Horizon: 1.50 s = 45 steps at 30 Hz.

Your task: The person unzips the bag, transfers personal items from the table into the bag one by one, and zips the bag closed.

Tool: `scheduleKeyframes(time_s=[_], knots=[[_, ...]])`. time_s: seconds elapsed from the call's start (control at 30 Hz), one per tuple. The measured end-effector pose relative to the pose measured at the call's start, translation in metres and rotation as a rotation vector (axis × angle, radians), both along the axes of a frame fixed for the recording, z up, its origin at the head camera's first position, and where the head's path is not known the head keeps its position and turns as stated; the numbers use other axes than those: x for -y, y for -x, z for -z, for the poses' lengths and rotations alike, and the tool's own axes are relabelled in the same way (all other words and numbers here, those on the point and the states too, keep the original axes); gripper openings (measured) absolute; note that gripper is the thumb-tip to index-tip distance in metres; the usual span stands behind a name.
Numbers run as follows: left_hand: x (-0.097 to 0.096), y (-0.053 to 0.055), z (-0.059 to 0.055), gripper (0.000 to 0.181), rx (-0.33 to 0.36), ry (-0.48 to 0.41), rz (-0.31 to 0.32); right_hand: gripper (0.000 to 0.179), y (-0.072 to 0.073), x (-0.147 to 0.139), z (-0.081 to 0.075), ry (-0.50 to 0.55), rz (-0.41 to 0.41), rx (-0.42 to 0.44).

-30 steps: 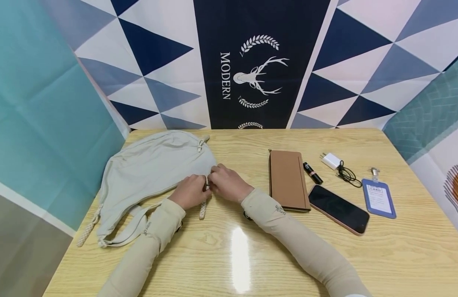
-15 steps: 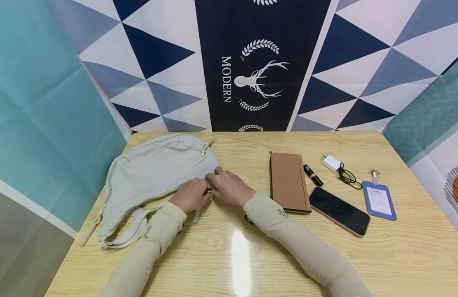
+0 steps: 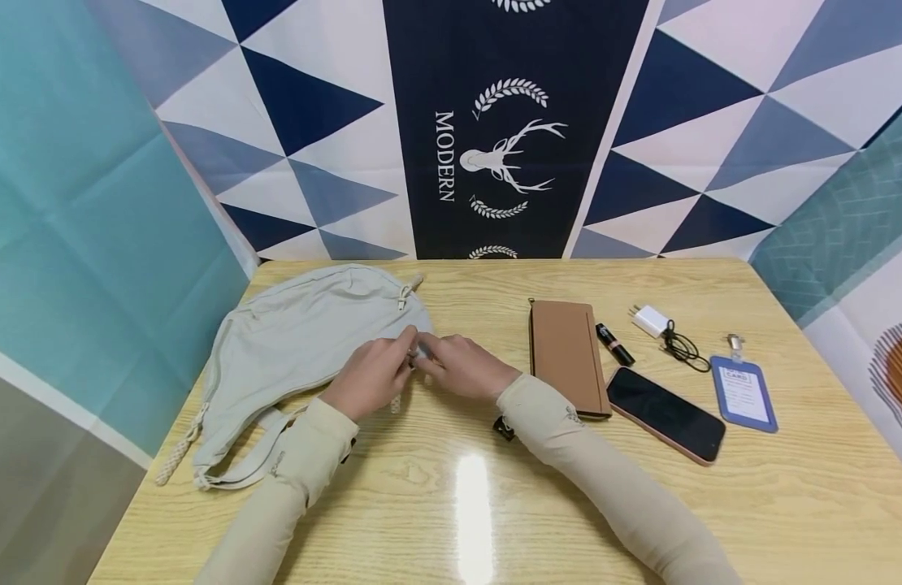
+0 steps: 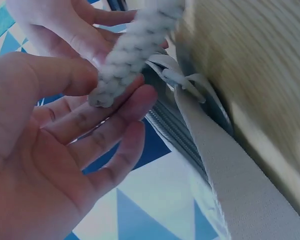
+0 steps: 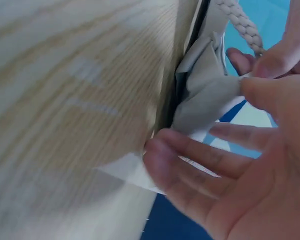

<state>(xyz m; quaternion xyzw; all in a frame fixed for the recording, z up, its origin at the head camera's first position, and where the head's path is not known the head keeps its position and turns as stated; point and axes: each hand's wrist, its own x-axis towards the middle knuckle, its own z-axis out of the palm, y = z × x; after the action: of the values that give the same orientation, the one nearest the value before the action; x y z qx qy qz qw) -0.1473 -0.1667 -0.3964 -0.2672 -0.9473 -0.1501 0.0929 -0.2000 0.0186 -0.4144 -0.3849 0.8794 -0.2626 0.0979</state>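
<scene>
A light grey fabric bag (image 3: 305,325) lies on the table's left side, with both hands at its near right corner. My left hand (image 3: 369,375) pinches the end of the braided zipper pull (image 4: 135,55) between thumb and index finger, its other fingers loosely bent. Beside it, my right hand (image 3: 469,367) pinches a fold of the bag's corner fabric (image 5: 205,107) between thumb and fingers. The bag's zipper (image 4: 175,130) and strap (image 4: 225,165) show close by in the left wrist view. In the head view, the hands hide most of the corner.
Right of the hands lie a brown notebook (image 3: 568,353), a lipstick-like tube (image 3: 615,344) and a phone (image 3: 666,414). Farther right are a white charger (image 3: 649,320) with black cable (image 3: 683,345) and a blue card holder (image 3: 743,394). A patterned cloth (image 3: 327,122) hangs behind the table.
The left hand has turned, with its thumb side raised. My right hand has shifted slightly right, its fingers more extended. The bag stays in place; the head view has tilted slightly.
</scene>
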Motion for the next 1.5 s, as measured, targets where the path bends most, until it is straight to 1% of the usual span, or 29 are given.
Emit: scheduleKeyframes(time_s=[0.1, 0.17, 0.23, 0.3, 0.33, 0.37, 0.43, 0.5, 0.57, 0.67, 0.7, 0.77, 0.8, 0.9, 1.0, 1.17, 1.4, 1.5], knots=[[-0.002, -0.001, -0.003, 0.017, -0.021, 0.001, 0.012, 0.029, 0.002, -0.007, 0.001, 0.087, -0.026, 0.104], [-0.004, -0.003, -0.005, 0.016, -0.027, -0.006, 0.023, 0.033, 0.003, -0.014, 0.001, 0.129, -0.039, 0.18], [-0.006, -0.004, -0.007, 0.015, -0.029, -0.018, 0.035, 0.036, 0.003, -0.02, 0.0, 0.159, -0.052, 0.235], [-0.009, -0.006, -0.009, 0.013, -0.028, -0.027, 0.044, 0.037, 0.002, -0.025, -0.001, 0.176, -0.073, 0.262], [-0.01, -0.007, -0.009, 0.013, -0.026, -0.033, 0.048, 0.037, 0.001, -0.028, 0.0, 0.184, -0.089, 0.251], [-0.011, -0.009, -0.01, 0.013, -0.025, -0.036, 0.05, 0.036, 0.0, -0.029, 0.0, 0.19, -0.1, 0.233], [-0.014, -0.01, -0.012, 0.013, -0.026, -0.041, 0.052, 0.034, -0.003, -0.032, 0.0, 0.193, -0.105, 0.167], [-0.016, -0.012, -0.013, 0.015, -0.026, -0.044, 0.054, 0.032, -0.008, -0.034, -0.001, 0.181, -0.088, 0.065], [-0.018, -0.013, -0.014, 0.017, -0.021, -0.045, 0.052, 0.028, -0.013, -0.035, -0.004, 0.144, -0.057, -0.047], [-0.02, -0.015, -0.016, 0.016, -0.003, -0.046, 0.033, 0.013, -0.02, -0.036, -0.008, 0.067, -0.033, -0.217], [-0.021, -0.015, -0.016, 0.013, 0.011, -0.046, 0.02, 0.01, -0.022, -0.037, -0.009, 0.042, -0.031, -0.258], [-0.022, -0.017, -0.017, 0.009, 0.044, -0.045, -0.006, 0.013, -0.026, -0.038, -0.011, 0.001, -0.031, -0.315], [-0.023, -0.018, -0.017, 0.011, 0.054, -0.043, -0.013, 0.016, -0.028, -0.038, -0.012, -0.016, -0.033, -0.334], [-0.026, -0.02, -0.017, 0.025, 0.079, -0.039, -0.015, 0.017, -0.034, -0.042, -0.014, -0.047, -0.031, -0.374], [-0.03, -0.023, -0.018, 0.031, 0.075, -0.039, 0.005, 0.017, -0.041, -0.046, -0.016, -0.075, -0.023, -0.413], [-0.037, -0.029, -0.02, 0.031, 0.066, -0.034, 0.031, 0.018, -0.051, -0.056, -0.022, -0.114, -0.013, -0.456], [-0.046, -0.035, -0.019, 0.029, 0.018, -0.015, 0.086, 0.016, -0.063, -0.07, -0.026, -0.129, -0.02, -0.549], [-0.052, -0.038, -0.018, 0.028, -0.003, -0.018, 0.113, 0.016, -0.069, -0.077, -0.027, -0.135, -0.021, -0.569]])
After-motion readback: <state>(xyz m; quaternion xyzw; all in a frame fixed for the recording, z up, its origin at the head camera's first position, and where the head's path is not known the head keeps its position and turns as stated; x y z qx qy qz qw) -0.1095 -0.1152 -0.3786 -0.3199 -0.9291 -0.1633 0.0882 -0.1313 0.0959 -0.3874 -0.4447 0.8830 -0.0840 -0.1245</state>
